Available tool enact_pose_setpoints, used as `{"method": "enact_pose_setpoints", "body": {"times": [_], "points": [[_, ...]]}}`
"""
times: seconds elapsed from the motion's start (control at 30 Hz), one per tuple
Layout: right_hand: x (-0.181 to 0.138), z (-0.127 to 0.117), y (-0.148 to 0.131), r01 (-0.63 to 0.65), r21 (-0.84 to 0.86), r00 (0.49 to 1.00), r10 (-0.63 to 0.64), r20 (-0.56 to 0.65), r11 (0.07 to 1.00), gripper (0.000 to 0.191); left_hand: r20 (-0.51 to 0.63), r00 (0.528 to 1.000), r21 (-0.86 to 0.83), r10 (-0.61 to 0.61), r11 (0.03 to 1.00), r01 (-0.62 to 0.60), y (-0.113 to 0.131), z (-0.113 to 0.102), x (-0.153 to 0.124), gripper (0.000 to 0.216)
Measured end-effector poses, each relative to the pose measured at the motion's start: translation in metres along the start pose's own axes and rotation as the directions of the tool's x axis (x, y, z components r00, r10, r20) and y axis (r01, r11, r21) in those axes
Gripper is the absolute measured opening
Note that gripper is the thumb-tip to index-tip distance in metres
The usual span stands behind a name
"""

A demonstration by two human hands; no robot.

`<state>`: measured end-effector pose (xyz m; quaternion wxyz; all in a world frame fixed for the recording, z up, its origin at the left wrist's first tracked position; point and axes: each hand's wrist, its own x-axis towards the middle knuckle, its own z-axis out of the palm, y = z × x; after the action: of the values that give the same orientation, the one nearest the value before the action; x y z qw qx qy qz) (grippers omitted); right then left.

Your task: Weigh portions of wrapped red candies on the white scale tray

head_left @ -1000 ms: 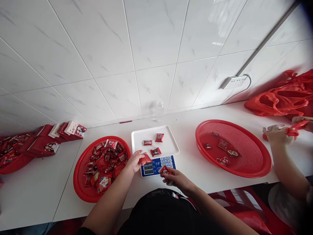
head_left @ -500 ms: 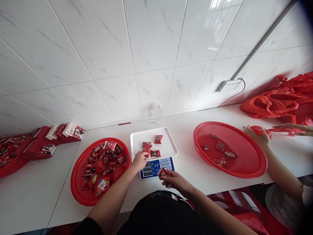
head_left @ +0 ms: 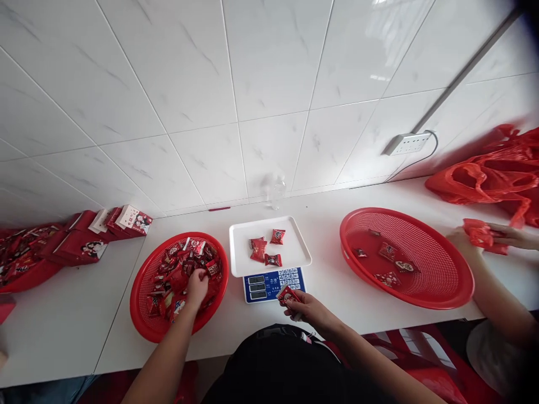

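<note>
My left hand (head_left: 196,286) reaches into the left red basket (head_left: 141,280), its fingers down among several red candy packets (head_left: 181,269); whether they grip one is hidden. My right hand (head_left: 304,307) is closed on a small red packet (head_left: 287,294) at the front edge of the blue scale (head_left: 269,285). The scale's white tray (head_left: 295,258) carries several red candies (head_left: 265,251).
A second red basket (head_left: 442,280) with a few candies stands to the right. Another person's hands (head_left: 497,238) hold red plastic near red bags (head_left: 492,179). Red boxes (head_left: 84,241) lie at far left. A clear bottle (head_left: 274,191) and a power strip (head_left: 406,143) are by the wall.
My left hand put a red candy on the scale tray, then moved left into the full basket. My right hand stayed by the scale with its packet.
</note>
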<state>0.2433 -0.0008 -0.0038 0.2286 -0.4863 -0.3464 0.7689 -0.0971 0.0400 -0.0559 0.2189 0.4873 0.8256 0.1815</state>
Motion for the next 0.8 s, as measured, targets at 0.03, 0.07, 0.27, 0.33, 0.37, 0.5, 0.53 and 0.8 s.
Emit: {"method": "enact_pose_setpoints", "body": {"times": [0.03,0.07,0.27,0.33,0.37,0.5,0.53,0.8], "points": [[0.001,0.001,0.000,-0.004,-0.007,1.000,0.004,0.008,1.000,0.037,0.034,0.999,0.037,-0.041,0.999,0.040,-0.016,-0.003,0.000,0.022],[0.002,0.003,0.001,-0.009,-0.016,1.000,0.009,0.014,1.000,0.037,0.059,0.996,0.065,-0.066,0.996,0.062,-0.028,-0.005,-0.001,0.021],[0.005,0.008,0.000,-0.021,-0.044,0.999,0.022,0.038,0.999,0.037,0.080,0.985,0.213,-0.156,0.968,0.135,-0.040,0.004,-0.003,0.049],[0.005,0.008,-0.001,-0.018,-0.059,0.999,0.020,0.033,0.998,0.037,0.073,0.980,0.246,-0.184,0.956,0.161,-0.035,0.005,0.002,0.059],[0.004,0.008,-0.001,-0.015,-0.066,0.999,0.017,0.031,0.998,0.036,0.076,0.978,0.257,-0.196,0.951,0.170,-0.034,0.005,0.005,0.063],[0.000,0.007,-0.002,-0.017,-0.065,0.999,0.019,0.026,0.998,0.036,0.119,0.970,0.277,-0.213,0.945,0.174,-0.031,-0.002,0.020,0.056],[-0.001,0.007,-0.002,-0.021,-0.061,1.000,0.022,0.019,0.998,0.035,0.127,0.968,0.279,-0.215,0.944,0.173,-0.030,-0.004,0.023,0.048],[-0.002,0.005,0.002,-0.019,-0.027,0.999,0.018,-0.026,0.999,0.037,0.103,0.988,0.343,-0.118,0.936,0.076,-0.006,-0.032,0.021,0.025]]}}
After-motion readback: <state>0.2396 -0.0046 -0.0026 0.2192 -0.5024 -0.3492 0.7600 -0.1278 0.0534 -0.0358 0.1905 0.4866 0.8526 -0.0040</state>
